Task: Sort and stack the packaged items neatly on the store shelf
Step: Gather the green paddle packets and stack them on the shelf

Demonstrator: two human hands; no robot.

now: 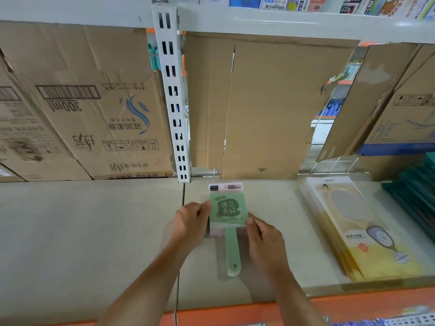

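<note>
A small stack of green hand mirrors in clear packaging (229, 215) lies on the beige shelf (94, 231), handles toward me. My left hand (191, 221) grips the stack's left edge, fingers curled round it. On the right edge my right hand (263, 236) pinches the packaging near the mirror's lower corner. A stack of yellow packaged mirrors (360, 231) lies flat further right on the same shelf.
Cardboard sheets (270, 102) line the back of the shelf, and a printed carton (82, 114) stands at the left. A white slotted upright (173, 90) divides the bays. Teal packs (416, 198) lie at the far right. The shelf's orange front edge (353, 304) runs below.
</note>
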